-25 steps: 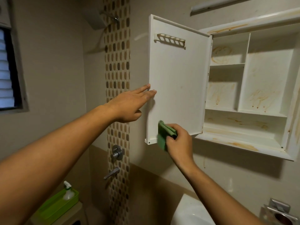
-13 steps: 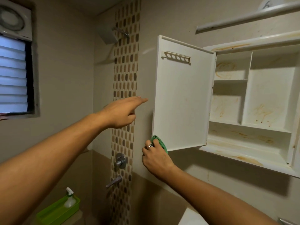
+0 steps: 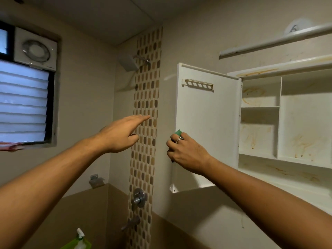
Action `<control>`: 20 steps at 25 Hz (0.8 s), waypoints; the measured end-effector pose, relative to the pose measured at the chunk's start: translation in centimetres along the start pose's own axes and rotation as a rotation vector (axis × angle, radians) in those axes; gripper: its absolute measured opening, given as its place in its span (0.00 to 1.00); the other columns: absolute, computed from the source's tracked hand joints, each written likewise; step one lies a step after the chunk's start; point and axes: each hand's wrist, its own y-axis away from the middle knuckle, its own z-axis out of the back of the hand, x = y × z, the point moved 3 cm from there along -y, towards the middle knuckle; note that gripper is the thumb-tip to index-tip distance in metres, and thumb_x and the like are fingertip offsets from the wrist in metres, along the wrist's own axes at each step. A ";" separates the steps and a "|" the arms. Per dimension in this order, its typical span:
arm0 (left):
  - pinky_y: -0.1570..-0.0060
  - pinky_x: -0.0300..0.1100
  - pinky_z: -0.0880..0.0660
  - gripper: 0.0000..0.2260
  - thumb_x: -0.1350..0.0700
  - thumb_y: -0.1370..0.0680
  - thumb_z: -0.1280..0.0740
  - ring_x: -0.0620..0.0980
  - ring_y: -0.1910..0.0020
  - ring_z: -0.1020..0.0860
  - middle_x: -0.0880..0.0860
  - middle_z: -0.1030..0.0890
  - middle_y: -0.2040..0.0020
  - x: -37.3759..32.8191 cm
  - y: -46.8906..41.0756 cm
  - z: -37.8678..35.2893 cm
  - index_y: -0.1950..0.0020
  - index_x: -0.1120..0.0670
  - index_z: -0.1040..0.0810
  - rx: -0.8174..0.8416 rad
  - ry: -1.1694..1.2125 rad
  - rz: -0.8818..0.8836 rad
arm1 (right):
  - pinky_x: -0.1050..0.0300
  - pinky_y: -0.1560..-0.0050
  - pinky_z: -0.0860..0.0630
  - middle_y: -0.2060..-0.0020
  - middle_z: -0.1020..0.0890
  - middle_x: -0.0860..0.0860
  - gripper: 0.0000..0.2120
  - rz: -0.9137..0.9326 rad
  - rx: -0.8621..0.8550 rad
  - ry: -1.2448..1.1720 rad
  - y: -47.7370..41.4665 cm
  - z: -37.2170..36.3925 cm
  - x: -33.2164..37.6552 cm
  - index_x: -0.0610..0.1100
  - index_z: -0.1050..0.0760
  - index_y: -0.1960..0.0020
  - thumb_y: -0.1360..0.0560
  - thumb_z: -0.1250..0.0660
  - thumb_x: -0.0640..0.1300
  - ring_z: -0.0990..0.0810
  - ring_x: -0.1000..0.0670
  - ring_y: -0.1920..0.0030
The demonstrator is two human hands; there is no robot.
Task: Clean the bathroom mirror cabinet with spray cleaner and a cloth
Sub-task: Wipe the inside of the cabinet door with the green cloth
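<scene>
Beige bathroom walls are framing the scene, with a vertical strip of brown mosaic tiles [image 3: 146, 108] running down the far corner and a louvred window [image 3: 23, 103] sitting on the left under a white exhaust fan [image 3: 35, 50]. On the right, the mirror cabinet [image 3: 287, 123] is hanging open, its white shelves showing orange-brown stains. Its door [image 3: 206, 123] is swinging out toward the left, with a small slotted rack [image 3: 197, 84] fixed near its top.

The right hand [image 3: 186, 153] is pressing against the door's left edge, fingers curled tightly around a green cloth [image 3: 178, 132], of which only a corner is peeking out above the knuckles; a ring is showing on one finger. The left hand [image 3: 119, 135] is hovering apart from the door, in front of the tile strip, holding nothing, with the index finger stretching out and the other fingers loosely folding under.

Low at the near left, a spray bottle [image 3: 80, 239] is standing in a lime-green tray [image 3: 71, 244]. Shower taps [image 3: 138, 198] are sitting on the tile strip below the hands.
</scene>
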 end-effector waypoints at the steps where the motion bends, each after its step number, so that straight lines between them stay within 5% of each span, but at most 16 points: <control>1: 0.28 0.39 0.46 0.32 0.59 0.17 0.38 0.45 0.19 0.43 0.48 0.41 0.17 -0.1 -0.4 0.4 0.17 0.44 0.47 -0.011 -0.002 0.000 | 0.44 0.44 0.26 0.44 0.22 0.44 0.11 0.003 -0.006 0.007 -0.3 0.1 -0.9 0.45 0.19 0.42 0.19 0.35 0.49 0.27 0.41 0.39; 8: 0.24 0.43 0.41 0.33 0.57 0.17 0.37 0.45 0.20 0.41 0.48 0.41 0.17 -1.4 -3.4 3.6 0.16 0.46 0.49 -0.084 -0.013 0.032 | 0.44 0.45 0.28 0.47 0.19 0.47 0.09 -0.050 -0.186 0.102 -4.2 1.8 -9.6 0.45 0.19 0.44 0.19 0.38 0.42 0.26 0.42 0.42; 15: 0.24 0.47 0.37 0.35 0.58 0.18 0.36 0.47 0.21 0.37 0.48 0.40 0.18 -2.9 -6.3 7.6 0.15 0.47 0.50 -0.177 0.068 0.101 | 0.45 0.48 0.27 0.59 0.18 0.49 0.03 -0.213 -0.305 0.128 -8.8 4.5 -16.6 0.46 0.16 0.55 0.24 0.29 0.41 0.24 0.44 0.52; 20: 0.25 0.47 0.35 0.36 0.59 0.18 0.35 0.47 0.22 0.37 0.48 0.40 0.18 -3.6 -8.3 8.2 0.16 0.45 0.52 -0.200 0.107 0.100 | 0.49 0.54 0.24 0.52 0.16 0.47 0.04 -0.350 -0.448 0.022 -10.0 4.5 -19.7 0.46 0.15 0.52 0.25 0.27 0.43 0.21 0.43 0.49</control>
